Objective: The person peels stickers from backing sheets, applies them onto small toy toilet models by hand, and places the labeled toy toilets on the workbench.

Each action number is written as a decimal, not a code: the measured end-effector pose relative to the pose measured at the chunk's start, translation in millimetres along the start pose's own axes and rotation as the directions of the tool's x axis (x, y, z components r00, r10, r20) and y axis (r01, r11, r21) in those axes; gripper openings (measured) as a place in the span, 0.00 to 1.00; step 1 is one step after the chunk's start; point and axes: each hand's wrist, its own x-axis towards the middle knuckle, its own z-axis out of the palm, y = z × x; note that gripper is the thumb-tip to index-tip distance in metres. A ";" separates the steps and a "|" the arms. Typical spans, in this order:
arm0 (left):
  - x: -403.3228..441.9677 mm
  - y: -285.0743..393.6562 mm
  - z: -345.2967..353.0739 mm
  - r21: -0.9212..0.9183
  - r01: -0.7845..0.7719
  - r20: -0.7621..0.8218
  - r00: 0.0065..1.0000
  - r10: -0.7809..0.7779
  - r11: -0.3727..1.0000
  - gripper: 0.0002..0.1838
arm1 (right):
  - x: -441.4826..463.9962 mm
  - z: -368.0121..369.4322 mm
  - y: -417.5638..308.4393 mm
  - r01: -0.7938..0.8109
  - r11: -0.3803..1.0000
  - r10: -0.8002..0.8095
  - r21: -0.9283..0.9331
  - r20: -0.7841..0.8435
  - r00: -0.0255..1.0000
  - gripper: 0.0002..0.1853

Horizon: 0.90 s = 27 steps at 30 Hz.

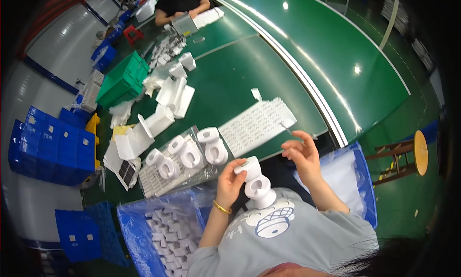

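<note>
Closest in: white toilet-shaped piece point(257, 181) held up in front of the grey shirt point(273, 224), off the surface. Left hand point(229, 183) has it by the tank end, grip pinching it between thumb and fingers; bowl end hangs free toward the body, likely so the tank top faces up in plain view. Right hand point(307, 159) is apart from it, grip spread, fingers loosely curled. Thin grey sliver point(286, 128) by its index fingertip; can't tell if touching.

Left bin point(126, 224), lined with blue plastic, sits at the left elbow, full of small white parts point(170, 241); probably there for a short reach. Right bin point(366, 181) beside the right forearm, white sheeting inside.

Just past the hands, three more toilet-shaped pieces point(189, 154) stand in a row over clear plastic, lined up seemingly to keep them upright and together. Printed sheet point(257, 128) lies flat to their right, in front of the right hand, handy for it.

Farther along the green surface point(230, 75): white open boxes point(175, 97), green crate point(122, 82), loose pile point(165, 51). Far end: another person point(180, 3) at a grey box point(185, 25).
</note>
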 end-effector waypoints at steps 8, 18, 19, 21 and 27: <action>-33.5 -4.1 6.1 0.026 0.142 -0.123 0.983 -0.137 0.990 0.16 | -20.6 6.9 34.0 -0.468 0.840 0.462 0.275 0.091 0.882 0.09; -35.5 1.1 10.6 -0.070 0.189 -0.072 0.978 -0.194 0.980 0.19 | -36.5 12.4 50.7 -0.538 0.839 0.523 0.082 0.153 0.839 0.06; -35.3 -0.1 10.3 -0.043 0.182 -0.070 0.980 -0.184 0.982 0.20 | -37.3 13.3 51.6 -0.527 0.848 0.515 0.053 0.145 0.844 0.07; -35.7 2.7 12.0 -0.074 0.194 -0.077 0.977 -0.200 0.978 0.19 | -38.3 14.5 52.5 -0.521 0.853 0.514 0.009 0.150 0.844 0.07; -38.0 1.2 10.5 -0.057 0.186 -0.082 0.978 -0.190 0.981 0.19 | -40.7 18.5 54.2 -0.472 0.878 0.478 -0.081 0.153 0.865 0.06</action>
